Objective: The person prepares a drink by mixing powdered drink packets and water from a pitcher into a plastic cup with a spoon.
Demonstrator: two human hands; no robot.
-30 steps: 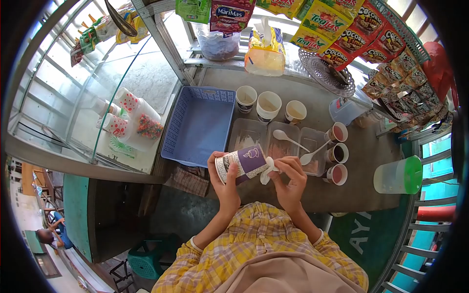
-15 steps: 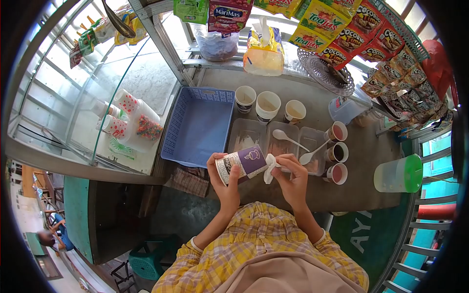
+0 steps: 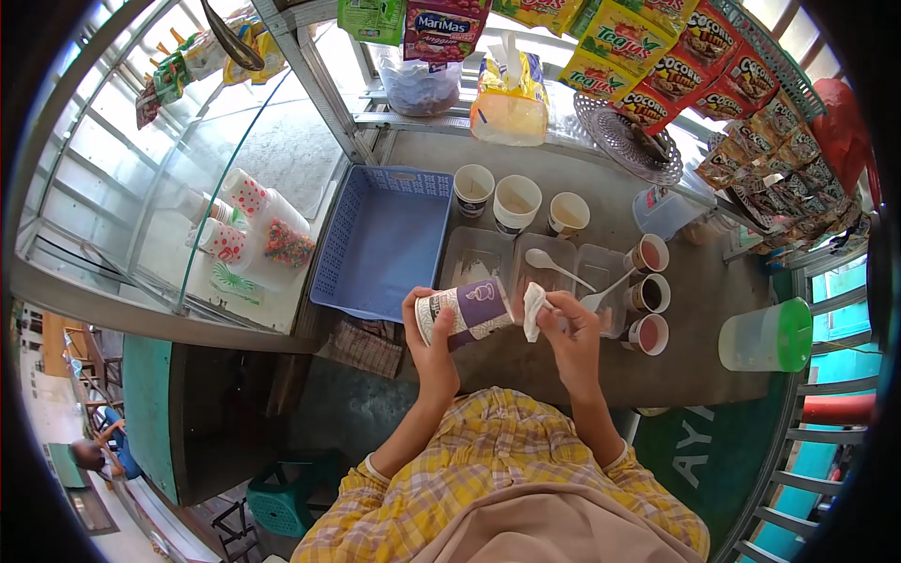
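My left hand [image 3: 433, 345] is wrapped round a purple and white paper cup [image 3: 481, 302], which lies on its side in the air with its mouth turned to the right. A crumpled white tissue [image 3: 533, 312] is pinched in my right hand [image 3: 572, 342], just right of the cup's mouth and apart from it. Clear plastic containers [image 3: 475, 246] stand on the counter beyond my hands. Two white spoons [image 3: 542, 258] rest across them. To the right, paper cups with drinks [image 3: 646, 334] stand in a short column, two reddish and one dark.
A blue plastic basket [image 3: 383, 235] sits left of the containers. Behind them stand more paper cups [image 3: 514, 202]. A green-lidded jug [image 3: 762, 336] is at the right edge. Drink sachets [image 3: 610, 56] hang above. A person [image 3: 113, 450] is far off at lower left.
My right hand has drawn the tissue away from the cup's mouth, slightly to the right. My left hand still grips the cup in nearly the same place.
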